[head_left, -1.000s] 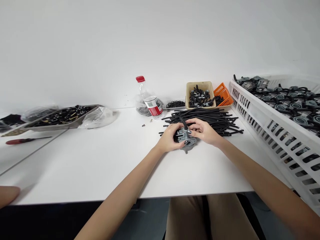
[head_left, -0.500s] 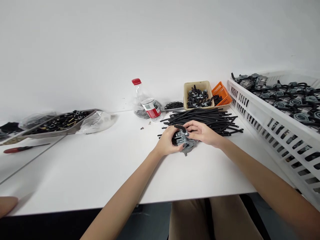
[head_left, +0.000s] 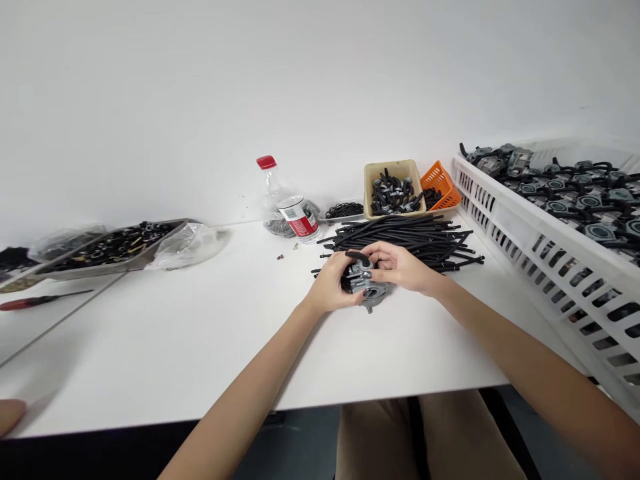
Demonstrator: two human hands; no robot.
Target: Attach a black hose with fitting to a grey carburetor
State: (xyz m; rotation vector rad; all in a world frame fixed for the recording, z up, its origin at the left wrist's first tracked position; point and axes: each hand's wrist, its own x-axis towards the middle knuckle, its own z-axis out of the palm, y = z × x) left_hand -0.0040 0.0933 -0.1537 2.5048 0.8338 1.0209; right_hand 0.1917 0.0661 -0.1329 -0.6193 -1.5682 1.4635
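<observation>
A grey metal carburetor with a short, curved black hose on top is held just above or on the white table. My left hand is wrapped round its left side, thumb across the front by the round opening. From the right, my right hand grips the upper part near the hose, thumb and fingers closed on it. Its fingertips are partly hidden behind the carburetor. Just behind both hands lies a pile of thin black hoses.
A white crate of carburetors stands at right. Behind are a beige bin of black-and-metal parts, an orange basket and a clear bottle. At left lie a tray of small parts and a screwdriver. Another person's hand shows lower left.
My right thumb has shifted slightly left on the carburetor's upper part. Both hands keep their hold. The whole view has moved a little, so the background sits slightly farther left.
</observation>
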